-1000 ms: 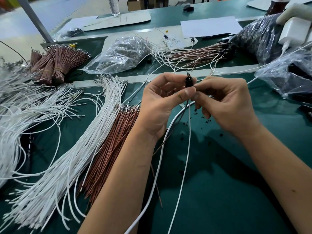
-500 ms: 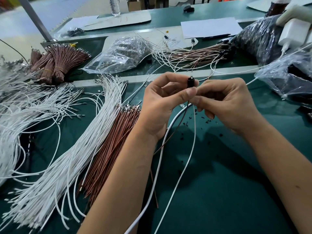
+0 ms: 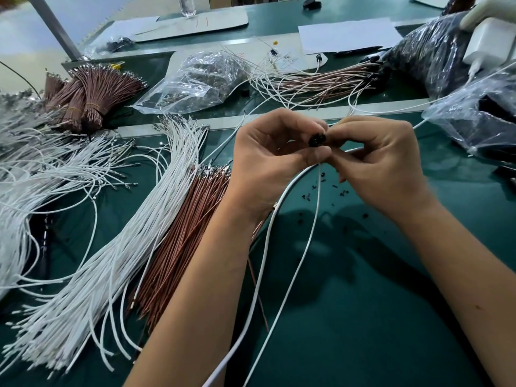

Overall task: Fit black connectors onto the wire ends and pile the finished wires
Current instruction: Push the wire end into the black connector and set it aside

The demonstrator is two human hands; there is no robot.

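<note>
The black connector [image 3: 317, 141] sits raised above the green counter [image 3: 363, 303], caught between the two hands with its open face turned toward the camera. The left hand [image 3: 268, 160] pinches it between thumb and forefinger, while the fingertips of the right hand [image 3: 374, 160] close on its far side, so each grip is pressed onto the connector rather than spread. A thin white wire [image 3: 312, 247] drops from beneath the meeting fingers and trails toward the near edge; its end is hidden by the fingers, so whether it is seated cannot be told. A thicker white cable [image 3: 268, 238] runs alongside it. To do this step well, it seems best to hold the connector steady with the left pinch, line the crimped terminal up with its cavity, and push straight in without bending the wire, then give a light tug to check it has latched. To the left lie the loose white wires [image 3: 117, 247] fanned across the counter and, just beside them, a bundle of brown wires [image 3: 184, 241]. Small black bits [image 3: 342, 192] are scattered under the hands. Farther back rests a pile of finished wires [image 3: 321, 79], near a clear plastic bag [image 3: 201, 79].
</note>
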